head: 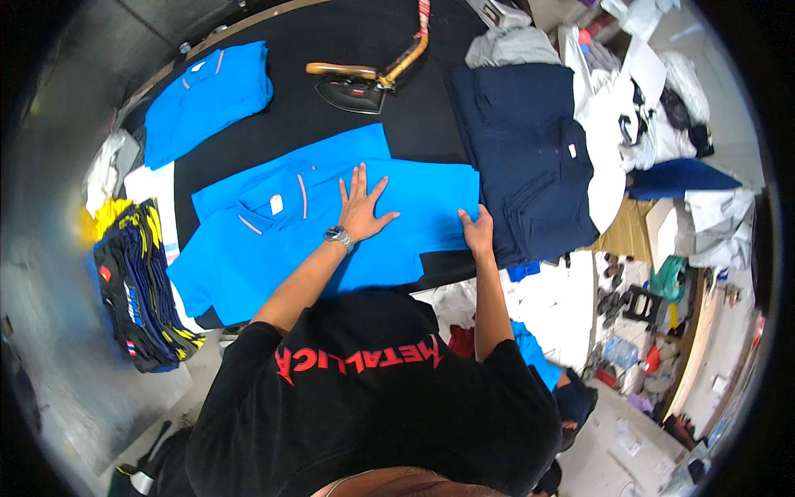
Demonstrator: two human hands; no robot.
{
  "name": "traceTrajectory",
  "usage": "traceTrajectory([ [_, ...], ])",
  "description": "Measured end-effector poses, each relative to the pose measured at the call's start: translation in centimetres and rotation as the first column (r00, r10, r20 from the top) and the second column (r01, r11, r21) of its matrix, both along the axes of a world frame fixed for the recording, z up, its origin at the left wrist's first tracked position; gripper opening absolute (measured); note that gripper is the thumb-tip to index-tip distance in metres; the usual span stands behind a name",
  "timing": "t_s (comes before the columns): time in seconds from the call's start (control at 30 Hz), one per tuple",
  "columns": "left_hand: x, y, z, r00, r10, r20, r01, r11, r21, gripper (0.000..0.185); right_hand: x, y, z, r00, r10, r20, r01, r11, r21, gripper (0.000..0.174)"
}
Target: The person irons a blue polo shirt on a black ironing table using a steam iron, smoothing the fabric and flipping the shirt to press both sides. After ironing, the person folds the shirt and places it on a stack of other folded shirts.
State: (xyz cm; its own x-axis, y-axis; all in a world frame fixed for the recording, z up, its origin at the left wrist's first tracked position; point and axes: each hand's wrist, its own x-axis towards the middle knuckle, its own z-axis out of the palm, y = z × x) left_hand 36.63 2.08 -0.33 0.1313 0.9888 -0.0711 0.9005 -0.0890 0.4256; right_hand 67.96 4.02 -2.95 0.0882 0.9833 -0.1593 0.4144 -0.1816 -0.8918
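A bright blue polo shirt (pixel 273 261) with pink trim at the collar lies spread on a black-covered table. My left hand (pixel 363 211), with a metal wristwatch above it, rests flat on the shirt with its fingers spread. At the end of the sleeve my right hand (pixel 478 228) grips the sleeve edge between thumb and fingers. Another blue garment (pixel 348 144) lies partly under the shirt. Beyond it stands a steam iron (pixel 353 92) with a wooden handle and a cable or hose running up from it.
Folded blue shirts (pixel 211 99) lie at the far left. A stack of dark navy shirts (pixel 528 161) sits beside my right hand. Dark garments with yellow trim (pixel 140 292) are piled at the left edge. A person (pixel 568 404) is partly visible behind my right arm.
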Motion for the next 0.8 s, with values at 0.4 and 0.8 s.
traceTrajectory([
  [0.4,1.4,0.9,2.1,1.0,0.005,0.021,-0.004,0.999,-0.054,0.103,-2.2,-3.3,3.7,0.871,0.085,0.483,-0.014,0.989,-0.15,0.098],
  [0.8,-3.1,1.1,-0.5,0.993,-0.023,-0.113,0.035,0.994,0.104,0.076,-7.5,0.8,1.3,0.645,0.118,0.755,-0.409,0.888,0.211,0.071],
])
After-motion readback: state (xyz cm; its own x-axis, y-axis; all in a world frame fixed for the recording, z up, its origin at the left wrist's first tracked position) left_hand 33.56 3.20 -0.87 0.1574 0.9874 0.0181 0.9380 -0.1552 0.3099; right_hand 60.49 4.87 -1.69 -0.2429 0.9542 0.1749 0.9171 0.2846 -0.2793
